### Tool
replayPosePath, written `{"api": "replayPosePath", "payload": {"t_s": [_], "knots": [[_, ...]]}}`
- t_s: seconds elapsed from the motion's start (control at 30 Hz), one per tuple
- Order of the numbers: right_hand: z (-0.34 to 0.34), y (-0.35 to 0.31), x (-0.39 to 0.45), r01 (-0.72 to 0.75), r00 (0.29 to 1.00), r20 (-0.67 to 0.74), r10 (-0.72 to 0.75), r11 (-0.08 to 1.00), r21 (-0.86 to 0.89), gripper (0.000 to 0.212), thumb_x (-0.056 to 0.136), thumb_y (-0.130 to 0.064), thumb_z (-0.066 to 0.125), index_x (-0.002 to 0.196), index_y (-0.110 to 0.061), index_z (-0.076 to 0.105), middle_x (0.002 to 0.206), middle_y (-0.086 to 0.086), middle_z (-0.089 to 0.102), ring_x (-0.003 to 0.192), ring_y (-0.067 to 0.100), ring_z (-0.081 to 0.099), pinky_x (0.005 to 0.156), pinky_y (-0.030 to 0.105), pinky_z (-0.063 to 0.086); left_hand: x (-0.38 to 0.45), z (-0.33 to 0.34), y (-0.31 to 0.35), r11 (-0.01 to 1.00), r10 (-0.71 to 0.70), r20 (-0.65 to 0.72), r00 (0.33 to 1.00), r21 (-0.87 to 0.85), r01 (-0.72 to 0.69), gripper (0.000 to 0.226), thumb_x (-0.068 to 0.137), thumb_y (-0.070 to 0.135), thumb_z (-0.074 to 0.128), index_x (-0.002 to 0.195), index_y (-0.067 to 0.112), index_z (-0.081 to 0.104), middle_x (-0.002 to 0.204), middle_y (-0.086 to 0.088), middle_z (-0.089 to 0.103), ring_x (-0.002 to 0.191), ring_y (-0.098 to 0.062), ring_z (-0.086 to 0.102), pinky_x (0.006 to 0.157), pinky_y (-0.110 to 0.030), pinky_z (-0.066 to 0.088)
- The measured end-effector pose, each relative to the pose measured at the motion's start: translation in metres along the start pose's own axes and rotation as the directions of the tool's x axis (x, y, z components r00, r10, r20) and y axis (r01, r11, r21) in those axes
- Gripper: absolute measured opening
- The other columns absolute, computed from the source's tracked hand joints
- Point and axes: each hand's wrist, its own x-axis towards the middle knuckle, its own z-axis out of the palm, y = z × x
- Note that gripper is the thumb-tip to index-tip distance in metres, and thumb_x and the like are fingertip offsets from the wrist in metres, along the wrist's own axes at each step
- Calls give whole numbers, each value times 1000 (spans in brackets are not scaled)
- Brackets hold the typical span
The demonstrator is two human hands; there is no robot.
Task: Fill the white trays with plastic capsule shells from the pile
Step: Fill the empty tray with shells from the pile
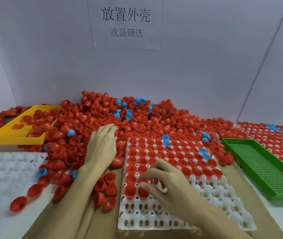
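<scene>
Shells, mostly red with some blue, form a pile [120,121] against the back wall. White tray [214,200] sits in front, far rows filled, near rows unfilled. Left hand [102,145] rests flat on the pile, fingers extended. Right hand [164,180] over the tray, fingers curled; grip contents cannot be determined.

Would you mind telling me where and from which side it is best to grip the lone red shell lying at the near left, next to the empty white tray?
Probably pinch the red shell across its rim from above. It lies tilted, clear of the pile, with bare table at its near side.
</scene>
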Motion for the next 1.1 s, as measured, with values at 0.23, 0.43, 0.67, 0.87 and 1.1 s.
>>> {"api": "replayPosePath", "payload": {"t_s": [0.23,0.43,0.67,0.87,1.1], "knots": [[-72,57,31,-170,977,-104,188,973,158,23,103,-31,59,108,-19,78,82,-7,70,63,4,59,58,14,46,-6,26,-5,992,80,187,979,81,-97,49,111,31,35,160,30,35,162,12,40,148,-8,34,118,-35,23],[-101,114,26,-268,900,-240,365,896,355,21,106,-25,60,104,-20,80,79,-4,74,67,0,63,64,17,51,-3,27,-7,992,60,169,984,101,-78,40,108,35,42,146,30,52,141,15,47,127,-9,47,108,-36,31],[-94,141,12,-211,833,-307,460,778,592,27,107,-22,59,98,-23,84,78,2,70,66,9,58,58,17,50,-2,24,2,998,8,32,999,63,-10,28,106,30,51,130,28,66,120,15,68,120,-9,55,108,-40,28],[-88,147,11,-169,817,-395,420,829,533,26,108,-16,58,96,-18,81,71,1,69,60,6,59,54,15,48,18,22,21,996,-47,-21,999,73,48,25,105,29,51,123,22,66,108,6,71,106,-19,61,102,-38,38],[-81,157,12,-178,826,-403,395,860,478,26,108,-18,57,96,-21,80,71,4,70,62,9,63,59,18,49,96,31,30,871,-32,148,988,489,-46,56,98,17,58,151,10,42,152,-14,44,138,-32,45,111,-41,40]]}}
